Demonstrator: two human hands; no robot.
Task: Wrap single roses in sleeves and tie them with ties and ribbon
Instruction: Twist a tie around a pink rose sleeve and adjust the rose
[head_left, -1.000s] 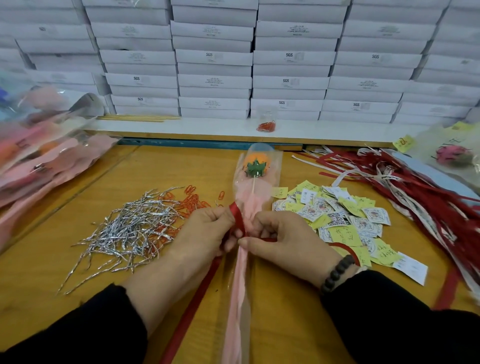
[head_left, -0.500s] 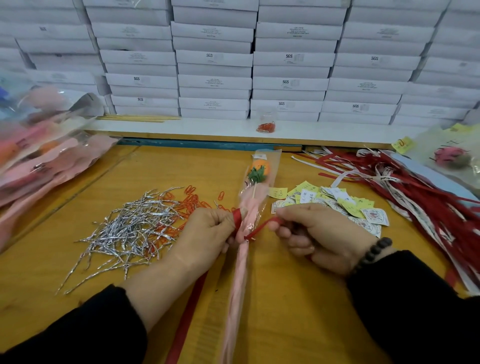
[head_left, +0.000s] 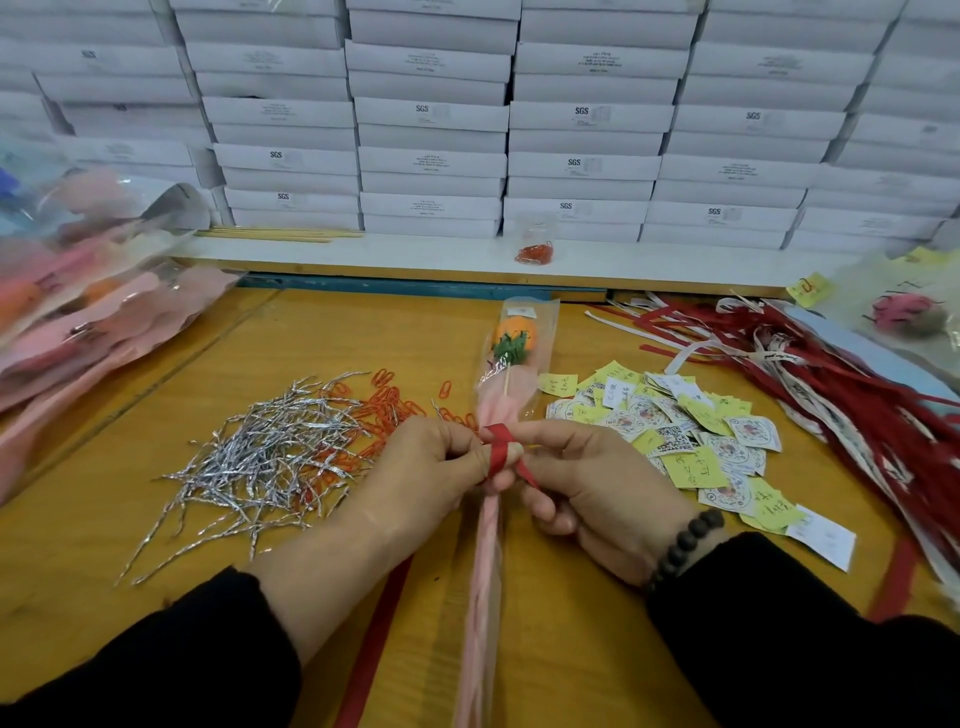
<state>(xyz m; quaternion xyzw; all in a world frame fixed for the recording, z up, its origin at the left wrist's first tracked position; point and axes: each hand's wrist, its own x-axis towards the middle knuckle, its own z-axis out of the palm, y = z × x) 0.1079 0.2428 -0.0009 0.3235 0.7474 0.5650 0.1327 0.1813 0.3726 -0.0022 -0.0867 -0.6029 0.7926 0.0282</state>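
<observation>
My left hand (head_left: 431, 467) has its fingers curled against the gathered neck of the sleeve (head_left: 511, 400), pinching the red ribbon (head_left: 498, 452) where it crosses the wrap. My right hand (head_left: 587, 488) meets it from the other side, thumb and forefinger closed on the short ribbon end that slants down and to the right; half a second ago this hand sat further right, drawing that end outward, and it has since come back in until the two hands nearly touch. The ribbon now shows a crossed loop at the neck, where before it was a single band. Its long tail (head_left: 374, 639) runs down the wooden table (head_left: 156, 395) beneath my left wrist.

The orange rose (head_left: 514, 335), with green sepals and a thin stick stem, lies inside the clear and pink sleeve, head pointing away from me, and the twisted pink lower wrap (head_left: 483, 597) trails toward me between my forearms.

Left of the hands lies a heap of silver twist ties (head_left: 260, 457), with red paper clips (head_left: 384, 405) at its far edge. To the right are yellow and printed paper tags (head_left: 691, 436), then a sheaf of red and white ribbons (head_left: 857, 395). Finished wrapped roses (head_left: 78, 312) are piled at the far left; white boxes (head_left: 431, 114) are stacked behind.
</observation>
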